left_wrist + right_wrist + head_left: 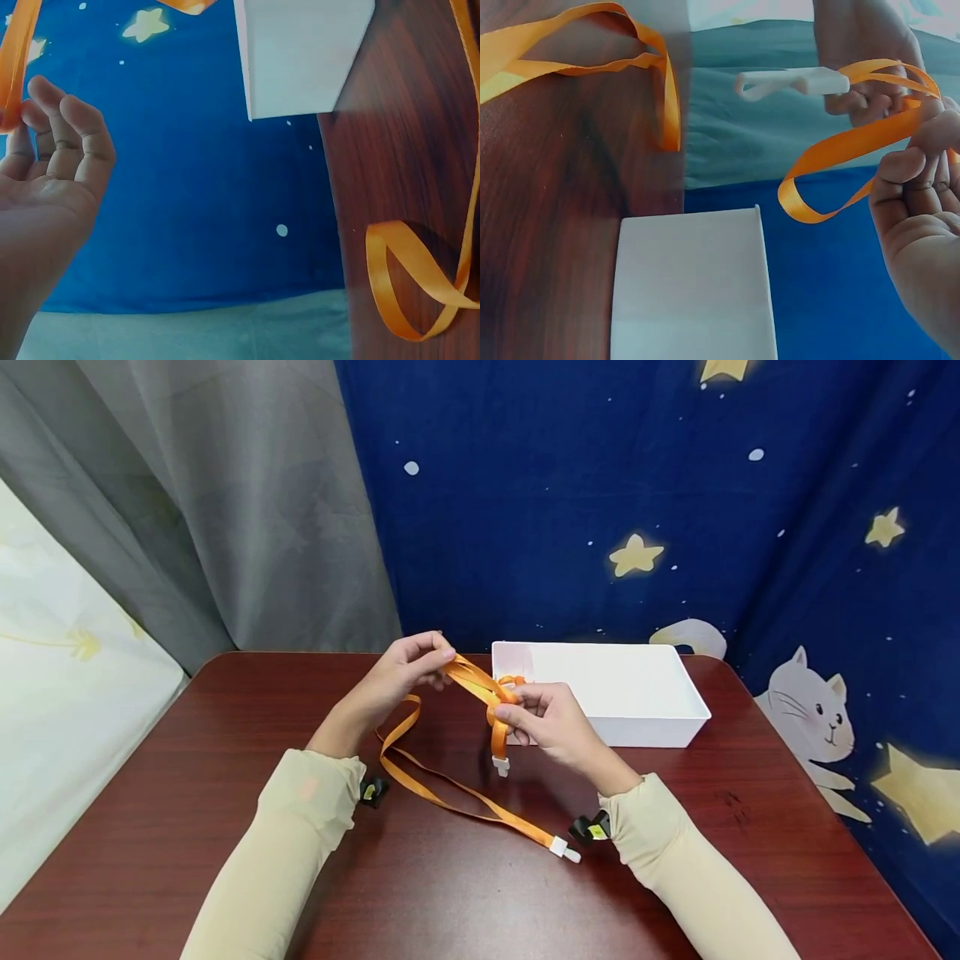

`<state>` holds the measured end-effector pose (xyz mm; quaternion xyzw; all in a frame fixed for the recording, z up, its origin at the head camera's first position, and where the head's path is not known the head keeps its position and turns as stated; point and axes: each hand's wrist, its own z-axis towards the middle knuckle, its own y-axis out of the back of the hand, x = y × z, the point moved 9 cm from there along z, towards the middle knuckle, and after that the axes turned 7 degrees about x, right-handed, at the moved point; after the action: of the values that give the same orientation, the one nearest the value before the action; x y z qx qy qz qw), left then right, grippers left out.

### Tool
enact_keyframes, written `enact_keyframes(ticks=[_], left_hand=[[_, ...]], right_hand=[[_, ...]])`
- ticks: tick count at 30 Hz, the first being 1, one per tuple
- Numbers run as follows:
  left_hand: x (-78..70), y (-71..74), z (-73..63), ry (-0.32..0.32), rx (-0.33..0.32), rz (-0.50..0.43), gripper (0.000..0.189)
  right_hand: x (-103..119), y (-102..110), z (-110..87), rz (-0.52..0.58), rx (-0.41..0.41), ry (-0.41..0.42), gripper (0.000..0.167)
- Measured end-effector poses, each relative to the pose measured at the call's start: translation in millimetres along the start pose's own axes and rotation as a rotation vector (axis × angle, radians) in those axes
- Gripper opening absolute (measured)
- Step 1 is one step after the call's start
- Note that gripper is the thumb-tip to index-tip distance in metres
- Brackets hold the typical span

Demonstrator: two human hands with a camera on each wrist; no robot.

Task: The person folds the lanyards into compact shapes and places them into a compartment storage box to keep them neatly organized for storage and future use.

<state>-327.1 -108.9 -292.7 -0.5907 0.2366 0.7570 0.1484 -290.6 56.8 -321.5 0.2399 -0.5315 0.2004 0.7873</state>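
Observation:
An orange lanyard (471,678) is stretched, folded into several strands, between my two hands above the table. My left hand (412,667) pinches its upper left end between thumb and fingers. At its lower right end my right hand (551,717) grips the bunched strands, where a loop and a white plastic clip (501,766) hang down. In the right wrist view that clip (795,82) sticks out beside the fingers. A second orange lanyard (427,793) lies loosely curved on the table below the hands, its white clip (564,849) towards the front.
A white open box (645,731) stands at the back of the dark red wooden table (187,810), just behind my right hand. Grey and blue star-patterned curtains (525,527) hang beyond the table's far edge. Small black wrist cameras (592,828) sit at both cuffs.

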Motion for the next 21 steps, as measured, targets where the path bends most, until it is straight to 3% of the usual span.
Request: enact_keyframes(ticks=[8,15,21], left_hand=[[4.7,1.5,-0.5,-0.007,-0.022,0.150,0.019],[-2.4,-3.9,-1.8,-0.112,-0.076,0.403,0.012],[-6.7,-15.4,-1.8,-0.217,-0.122,0.595,0.006]], right_hand=[[9.7,9.8,-2.6,-0.082,-0.032,0.015,0.019],[16.2,14.6,-3.7,-0.105,-0.040,0.047,0.021],[19.1,15.1,-5.5,-0.063,-0.021,0.042,0.027]])
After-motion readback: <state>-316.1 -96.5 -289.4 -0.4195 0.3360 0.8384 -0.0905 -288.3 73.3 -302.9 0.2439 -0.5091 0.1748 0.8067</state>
